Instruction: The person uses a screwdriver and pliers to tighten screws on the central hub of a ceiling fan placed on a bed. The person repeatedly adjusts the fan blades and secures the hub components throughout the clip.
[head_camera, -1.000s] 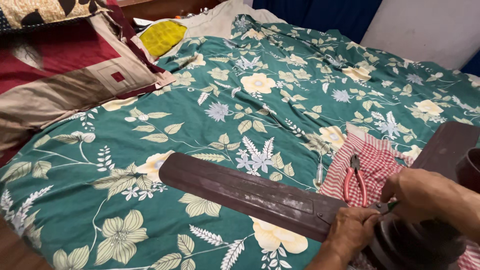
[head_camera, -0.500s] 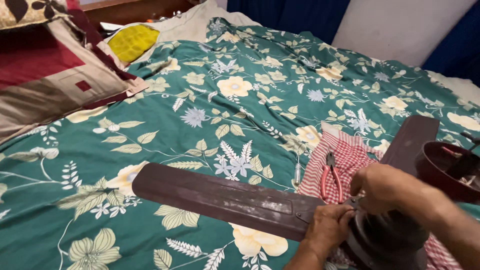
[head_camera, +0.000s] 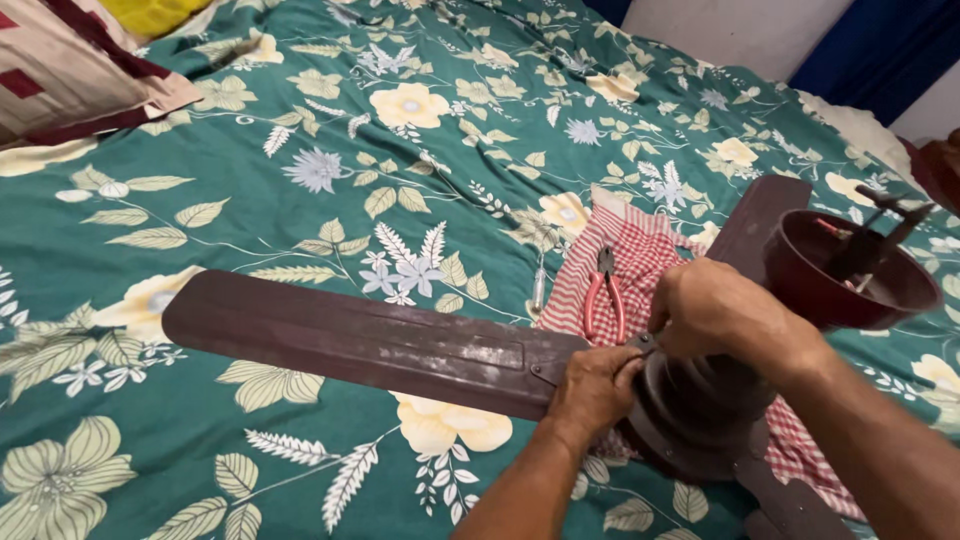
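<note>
Lying across the green floral bedsheet (head_camera: 300, 150) that fills most of the frame, a dark brown ceiling fan (head_camera: 690, 410) has its round motor housing at the lower right and one long, dusty brown metal blade (head_camera: 360, 340) stretching toward the left of the frame. The left hand (head_camera: 592, 390), at lower centre, is clamped on the blade's root where it joins the housing, fingers curled over the bracket. The right hand (head_camera: 715, 310), just to its right and slightly above, is closed together on top of the motor housing; whatever it pinches is hidden. Beneath the fan lies a red-and-white checked cloth (head_camera: 630, 260), with red-handled pliers (head_camera: 603, 295) resting on it just above the hands. A dark brown bowl-shaped canopy cup (head_camera: 850, 270) sits at the right edge, beside a second blade (head_camera: 755, 215). A striped beige-and-maroon pillow (head_camera: 70, 75) occupies the upper left corner.
</note>
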